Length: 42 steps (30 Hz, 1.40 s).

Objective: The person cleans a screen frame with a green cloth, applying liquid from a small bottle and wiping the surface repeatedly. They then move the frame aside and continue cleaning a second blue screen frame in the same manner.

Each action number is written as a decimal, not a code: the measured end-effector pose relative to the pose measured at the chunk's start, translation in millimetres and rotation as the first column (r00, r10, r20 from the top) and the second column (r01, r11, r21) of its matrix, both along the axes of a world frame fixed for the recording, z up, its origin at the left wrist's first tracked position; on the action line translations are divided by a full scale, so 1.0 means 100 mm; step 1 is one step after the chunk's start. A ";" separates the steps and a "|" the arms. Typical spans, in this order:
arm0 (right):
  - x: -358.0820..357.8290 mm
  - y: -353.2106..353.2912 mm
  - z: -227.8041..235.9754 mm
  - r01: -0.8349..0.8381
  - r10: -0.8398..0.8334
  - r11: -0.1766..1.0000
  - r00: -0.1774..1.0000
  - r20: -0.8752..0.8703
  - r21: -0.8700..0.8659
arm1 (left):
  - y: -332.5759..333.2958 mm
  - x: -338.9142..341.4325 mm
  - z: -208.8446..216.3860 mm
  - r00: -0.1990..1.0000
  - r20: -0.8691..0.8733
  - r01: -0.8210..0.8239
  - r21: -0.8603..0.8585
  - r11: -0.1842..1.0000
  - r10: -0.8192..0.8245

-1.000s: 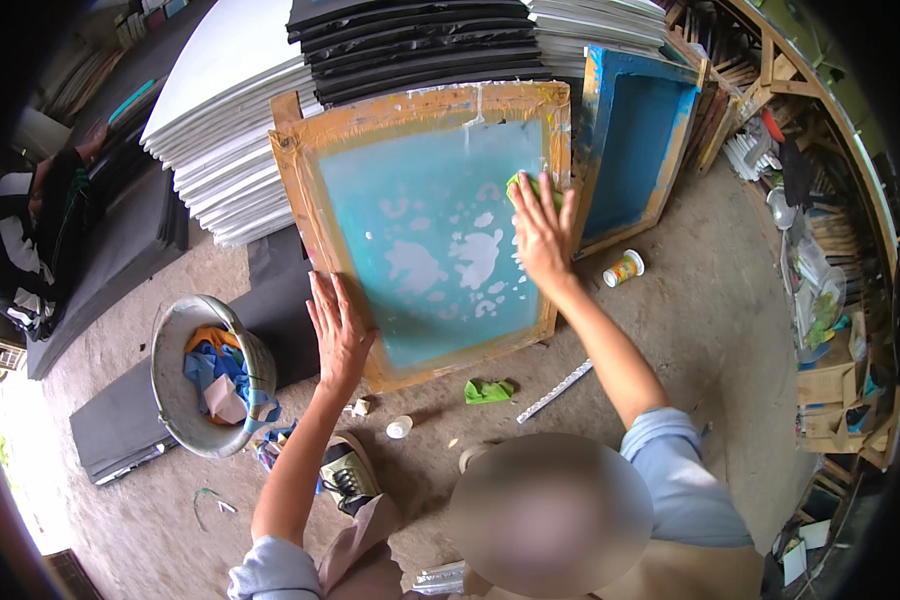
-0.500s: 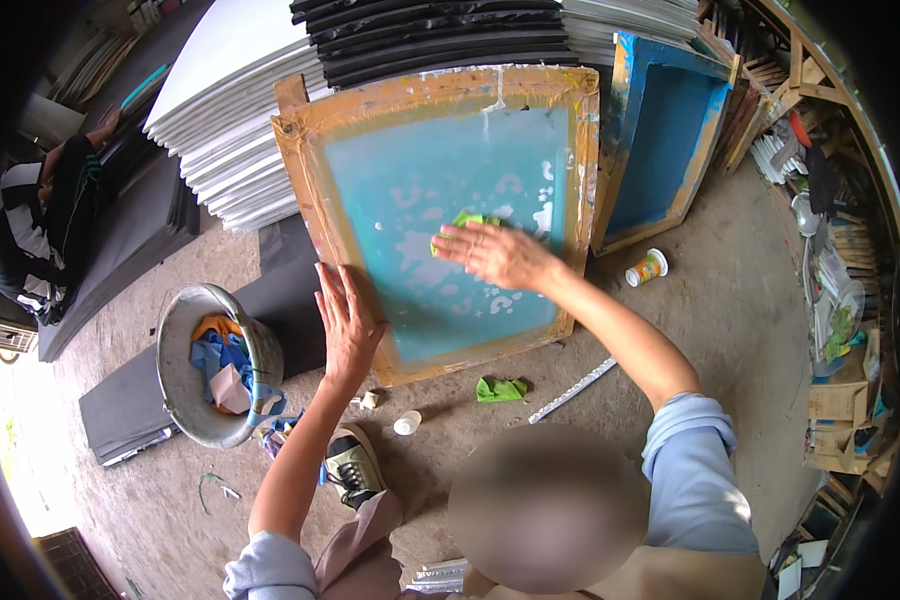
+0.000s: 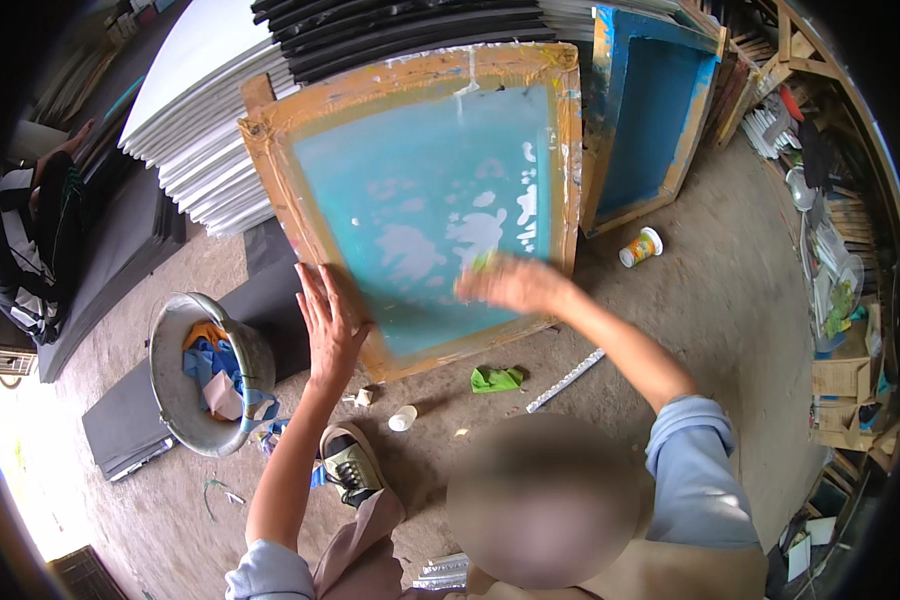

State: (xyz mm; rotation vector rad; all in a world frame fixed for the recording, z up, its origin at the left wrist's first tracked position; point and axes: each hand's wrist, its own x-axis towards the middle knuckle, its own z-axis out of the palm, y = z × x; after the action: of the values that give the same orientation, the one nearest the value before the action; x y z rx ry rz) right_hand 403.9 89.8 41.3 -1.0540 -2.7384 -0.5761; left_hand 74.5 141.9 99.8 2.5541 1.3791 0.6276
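Head view: a shoe [image 3: 350,470] stands below the slightly parted fingers of the left hand [image 3: 332,330], which touch the left edge of a wood-framed screen [image 3: 400,150]. The right hand [image 3: 518,285], blurred, is over the screen's lower half, a green rag [image 3: 484,261] showing by its fingers; whether they clamp it I cannot tell. Left of the left fingers is a bucket [image 3: 162,375]; beyond both hands' fingers stand a white stack [image 3: 205,130] and a blue frame [image 3: 655,120].

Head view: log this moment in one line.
left hand: spread at left edge of wooden frame | right hand: blurred, with green cloth over teal screen | nearby: grey bucket
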 end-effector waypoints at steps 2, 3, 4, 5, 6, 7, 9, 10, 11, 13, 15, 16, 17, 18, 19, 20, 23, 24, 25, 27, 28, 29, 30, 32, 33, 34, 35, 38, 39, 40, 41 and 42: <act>0.15 0.29 0.39 0.299 -0.287 0.954 0.936 -0.205 0.025 | -0.02 -0.06 0.00 1.000 -0.017 -0.005 0.008 1.000 0.005; 0.16 0.38 0.52 0.475 -0.431 0.880 0.822 -0.373 0.029 | -0.01 -0.04 0.01 1.000 -0.021 -0.006 0.004 1.000 0.006; 0.09 0.40 0.51 0.561 -0.492 0.827 0.738 -0.461 0.016 | -0.01 -0.03 0.01 1.000 -0.027 -0.007 -0.001 1.000 0.007; -0.02 0.44 0.48 0.640 -0.540 0.768 0.642 -0.544 -0.007 | -0.02 -0.02 0.02 0.999 -0.032 -0.010 -0.006 1.000 0.010; -0.26 0.42 0.42 0.620 -0.501 0.779 0.521 -0.691 -0.097 | -0.02 -0.01 0.05 0.999 -0.041 -0.016 -0.011 1.000 0.015; -0.40 0.35 0.25 0.609 -0.480 0.785 0.487 -0.730 -0.110 | -0.03 0.05 0.04 0.999 -0.033 -0.010 -0.004 1.000 0.010; -0.70 -0.02 -0.03 0.443 -0.485 0.867 0.651 -0.583 -0.226 | -0.03 0.02 0.03 0.999 -0.050 -0.015 0.015 1.000 0.016; -0.81 -0.19 -0.08 0.371 -0.440 0.898 0.763 -0.474 -0.237 | -0.02 -0.02 0.02 0.998 -0.063 -0.026 0.022 0.999 0.027; -0.78 -0.32 -0.09 0.306 -0.382 0.917 0.858 -0.343 -0.254 | -0.02 -0.02 0.01 0.998 -0.066 -0.023 0.019 1.000 0.024; -0.49 -0.15 -0.07 0.274 -0.282 0.958 0.954 -0.098 -0.087 | 0.00 0.03 0.00 0.998 -0.057 -0.017 0.036 0.999 0.019; -0.29 0.29 0.31 0.202 -0.218 0.976 0.896 -0.387 -0.083 | 0.01 0.02 -0.04 0.996 -0.078 -0.029 0.041 0.999 0.032; -0.33 0.49 0.64 0.338 -0.321 0.940 0.831 -0.455 -0.046 | 0.01 -0.04 -0.04 0.994 -0.102 -0.044 0.051 0.998 0.049; -0.30 0.75 0.90 0.504 -0.397 0.856 0.782 -0.481 0.112 | 0.00 0.00 -0.03 0.992 -0.117 -0.034 0.065 0.997 0.042; -0.28 0.98 1.10 0.604 -0.427 0.778 0.708 -0.562 0.170 | -0.01 0.02 -0.01 0.990 -0.139 -0.028 0.081 0.996 0.039; -0.37 1.10 1.30 0.639 -0.413 0.744 0.671 -0.616 0.197 | 0.00 -0.02 0.01 0.984 -0.170 -0.029 0.099 0.995 0.046; -0.48 1.13 1.27 0.608 -0.347 0.775 0.638 -0.688 0.173 | 0.00 -0.04 0.02 0.983 -0.179 -0.030 0.115 0.993 0.051; -0.76 0.71 0.71 0.409 -0.329 0.912 0.663 -0.672 -0.043 | 0.03 -0.09 0.03 0.967 -0.253 0.037 0.075 0.996 -0.017; -0.83 0.47 0.41 0.329 -0.333 0.936 0.718 -0.611 -0.124 | 0.04 -0.09 0.03 0.963 -0.269 0.043 0.086 0.995 -0.018; -0.85 0.15 0.08 0.261 -0.299 0.954 0.813 -0.499 -0.146 | 0.03 -0.07 0.03 0.963 -0.266 0.061 0.083 0.995 -0.037; -0.71 -0.40 -0.40 0.132 -0.160 0.983 0.956 -0.248 -0.126 | 0.05 -0.03 0.03 0.962 -0.262 0.099 0.082 0.992 -0.074; -0.55 -0.51 -0.50 0.081 -0.092 0.993 0.987 -0.134 -0.089 | 0.05 -0.02 0.02 0.942 -0.319 0.128 0.064 0.990 -0.101; -0.51 -0.44 -0.47 0.067 -0.070 0.997 0.994 -0.079 -0.033 | 0.04 -0.06 -0.03 0.931 -0.346 0.141 0.044 0.989 -0.117; -0.46 -0.37 -0.44 0.052 -0.051 0.998 0.998 -0.020 0.025 | 0.01 -0.07 -0.06 0.920 -0.368 0.156 0.036 0.987 -0.132; -0.40 0.23 0.12 0.212 -0.187 0.971 0.960 -0.211 0.106 | -0.05 -0.15 -0.10 0.902 -0.405 0.162 0.003 0.987 -0.146; -0.41 0.51 0.48 0.337 -0.285 0.939 0.878 -0.385 0.074 | -0.05 -0.17 -0.10 0.899 -0.414 0.157 0.006 0.988 -0.141; -0.40 0.76 0.86 0.465 -0.366 0.874 0.821 -0.438 0.139 | -0.04 -0.16 -0.11 0.897 -0.417 0.161 0.006 0.987 -0.144; -0.41 0.93 1.11 0.589 -0.439 0.784 0.750 -0.494 0.197 | -0.04 -0.14 -0.12 0.896 -0.417 0.172 0.007 0.985 -0.154; -0.68 0.99 1.05 0.519 -0.270 0.845 0.624 -0.734 0.131 | -0.05 -0.17 -0.15 0.891 -0.421 0.188 0.002 0.982 -0.170; -0.79 0.80 0.87 0.443 -0.296 0.896 0.655 -0.695 0.036 | -0.06 -0.19 -0.15 0.890 -0.424 0.188 0.001 0.982 -0.170; -0.83 0.56 0.56 0.365 -0.302 0.930 0.703 -0.644 -0.038 | -0.08 -0.13 -0.13 0.896 -0.401 0.203 -0.011 0.979 -0.190; -0.89 0.29 0.28 0.304 -0.308 0.947 0.768 -0.562 -0.103 | -0.09 -0.12 -0.13 0.893 -0.404 0.220 0.008 0.975 -0.198; -0.98 -0.06 0.03 0.250 -0.291 0.956 0.853 -0.433 -0.150 | -0.11 -0.16 -0.14 0.888 -0.415 0.231 0.025 0.973 -0.200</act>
State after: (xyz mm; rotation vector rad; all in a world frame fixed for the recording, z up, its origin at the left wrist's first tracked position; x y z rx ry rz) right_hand 306.3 83.5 44.5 -1.4064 -2.2411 -0.2014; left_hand 58.7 131.2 86.0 2.9647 1.1610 0.1036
